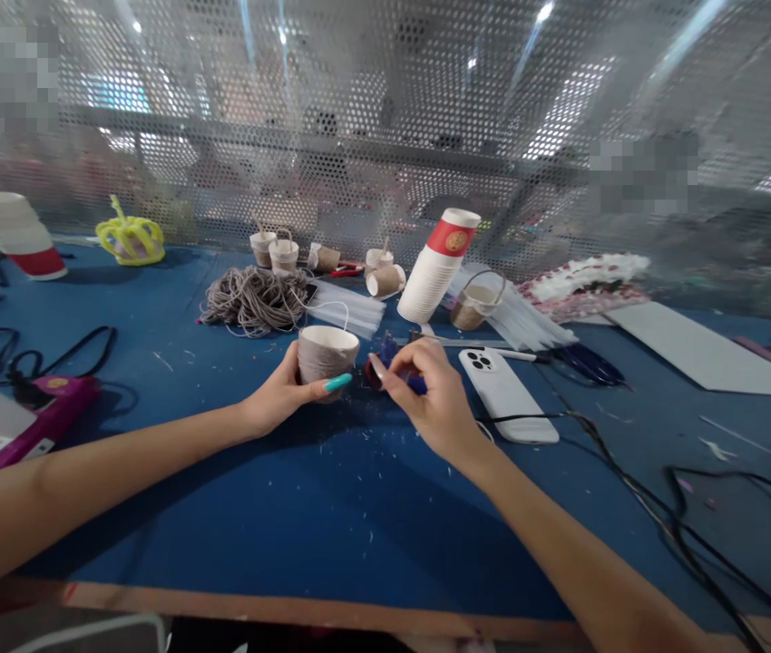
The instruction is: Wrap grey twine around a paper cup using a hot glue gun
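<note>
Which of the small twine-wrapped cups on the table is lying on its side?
The twine-wrapped cup just left of the tilted paper-cup stack. Its open mouth faces sideways, while the other small cups stand upright.

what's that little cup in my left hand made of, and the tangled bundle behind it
Cup: likely paper wrapped in grey-brown twine, judging by ribbed matte sides and a pale rim. Bundle: loose twine or jute-like cord, dull and fibrous; exact fibre unclear.

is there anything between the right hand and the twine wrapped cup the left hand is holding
Nothing visible stands between them. The left hand grips the twine-wrapped cup on the blue table; the right hand, holding a small dark blue thing, sits just beside it.
</note>
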{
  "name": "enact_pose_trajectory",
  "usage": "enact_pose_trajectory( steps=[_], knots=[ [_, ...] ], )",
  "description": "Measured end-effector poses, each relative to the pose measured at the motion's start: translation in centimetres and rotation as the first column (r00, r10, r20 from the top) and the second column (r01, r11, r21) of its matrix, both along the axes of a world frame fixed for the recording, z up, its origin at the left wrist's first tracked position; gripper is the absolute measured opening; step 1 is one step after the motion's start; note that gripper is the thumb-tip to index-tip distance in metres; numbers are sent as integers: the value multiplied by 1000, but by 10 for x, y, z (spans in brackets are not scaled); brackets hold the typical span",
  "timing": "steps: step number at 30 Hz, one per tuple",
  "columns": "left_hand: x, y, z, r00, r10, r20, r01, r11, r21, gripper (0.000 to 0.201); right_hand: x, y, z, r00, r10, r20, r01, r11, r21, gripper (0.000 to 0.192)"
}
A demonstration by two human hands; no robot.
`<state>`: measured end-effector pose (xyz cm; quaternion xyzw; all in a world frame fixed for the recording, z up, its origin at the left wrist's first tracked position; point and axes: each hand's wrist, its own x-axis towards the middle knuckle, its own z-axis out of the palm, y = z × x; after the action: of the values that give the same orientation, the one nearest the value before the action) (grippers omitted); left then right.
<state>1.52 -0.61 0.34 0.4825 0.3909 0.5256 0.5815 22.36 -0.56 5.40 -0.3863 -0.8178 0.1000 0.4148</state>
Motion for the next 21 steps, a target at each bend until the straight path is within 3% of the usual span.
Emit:
enact_pose_trajectory(
  steps=[3,8,21],
  knots=[
    [-2,1,-1,996,-31,-78,35,998,46,65,-9,-8,-4,985,148,-85,-155,984,-92,24],
    [-5,3,-5,978,-86,-191,106,990,95,60,-17,-8,-15,945,261,-198,-290,948,-134,28],
    [-4,0,1,962,-140,-233,175,975,139,60,-21,-9,-17,942,238,-236,-274,953,-132,28]
  ],
)
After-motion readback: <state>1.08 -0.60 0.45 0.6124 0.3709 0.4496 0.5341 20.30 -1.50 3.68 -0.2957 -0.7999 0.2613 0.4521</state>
